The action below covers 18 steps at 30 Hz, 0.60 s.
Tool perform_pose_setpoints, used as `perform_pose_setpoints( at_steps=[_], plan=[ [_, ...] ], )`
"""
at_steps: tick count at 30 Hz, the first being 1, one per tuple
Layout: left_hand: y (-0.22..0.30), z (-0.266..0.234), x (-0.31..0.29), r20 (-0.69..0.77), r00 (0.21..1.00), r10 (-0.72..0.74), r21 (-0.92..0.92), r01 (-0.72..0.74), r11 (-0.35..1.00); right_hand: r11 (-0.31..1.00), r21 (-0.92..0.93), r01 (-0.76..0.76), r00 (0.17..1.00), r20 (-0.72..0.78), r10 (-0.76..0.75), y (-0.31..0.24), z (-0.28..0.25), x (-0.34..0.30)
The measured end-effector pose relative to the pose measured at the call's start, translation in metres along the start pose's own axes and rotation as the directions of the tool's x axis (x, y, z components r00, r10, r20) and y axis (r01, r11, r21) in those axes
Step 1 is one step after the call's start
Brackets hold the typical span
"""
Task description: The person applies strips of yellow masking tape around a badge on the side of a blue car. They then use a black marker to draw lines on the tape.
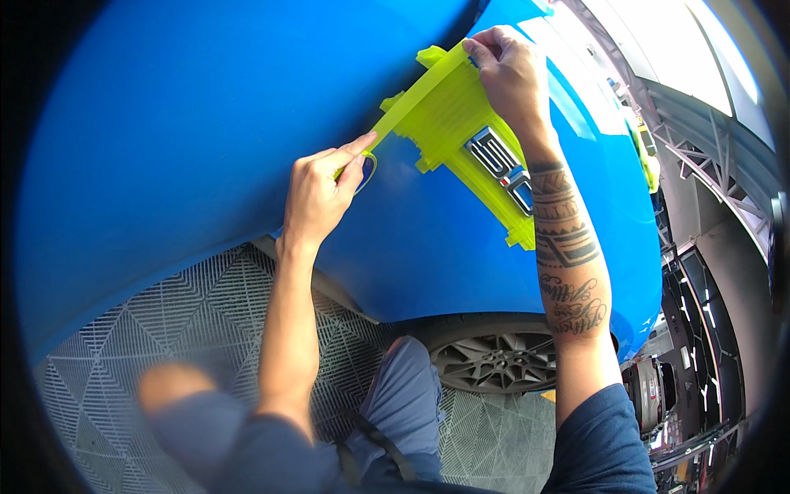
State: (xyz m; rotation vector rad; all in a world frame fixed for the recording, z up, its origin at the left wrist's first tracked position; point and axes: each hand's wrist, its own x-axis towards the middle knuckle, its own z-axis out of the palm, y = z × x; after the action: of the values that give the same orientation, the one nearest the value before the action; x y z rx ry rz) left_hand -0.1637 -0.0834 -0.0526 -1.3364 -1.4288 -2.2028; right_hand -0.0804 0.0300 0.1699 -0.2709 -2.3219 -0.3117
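A strip of yellow-green masking tape (419,91) is stretched between my hands across a blue car fender (428,247). My left hand (317,193) is closed on the strip's lower end, and a thin loop of the same colour, perhaps the tape roll's edge, shows beside its fingers. Up at the far end, my right hand (512,70) pinches the strip between thumb and fingers. Beneath the strip, overlapping pieces of tape (453,115) cover the fender around a chrome and black badge (500,169). My right forearm hides the badge's lower right end.
A dark-spoked wheel (494,362) sits below the fender. To the left spreads a large blue body panel (181,123), with a dark gap between it and the fender. Patterned grey floor tiles (164,321) lie under my knees. Another vehicle (650,395) stands at the far right.
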Motion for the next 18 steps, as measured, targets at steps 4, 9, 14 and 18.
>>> perform_pose_setpoints(
  at_steps=[4,9,14,18],
  plan=[
    [0.016,-0.007,0.003,0.132,0.968,-0.212,0.122,0.197,0.973,0.987,-0.1,0.124,0.992,0.012,-0.123,0.0,0.004,-0.003],
    [0.018,-0.002,0.002,0.098,0.98,-0.171,0.138,0.157,0.978,0.976,-0.131,0.176,0.984,-0.008,-0.178,-0.003,0.006,-0.003],
    [0.017,0.002,0.004,0.108,0.974,-0.197,0.183,0.175,0.967,0.924,-0.307,0.228,0.962,-0.073,-0.261,0.002,0.008,-0.005],
    [0.021,0.002,0.006,0.117,0.964,-0.239,0.212,0.21,0.954,0.998,-0.056,0.027,0.984,-0.172,-0.037,0.008,0.007,0.001]
  ],
)
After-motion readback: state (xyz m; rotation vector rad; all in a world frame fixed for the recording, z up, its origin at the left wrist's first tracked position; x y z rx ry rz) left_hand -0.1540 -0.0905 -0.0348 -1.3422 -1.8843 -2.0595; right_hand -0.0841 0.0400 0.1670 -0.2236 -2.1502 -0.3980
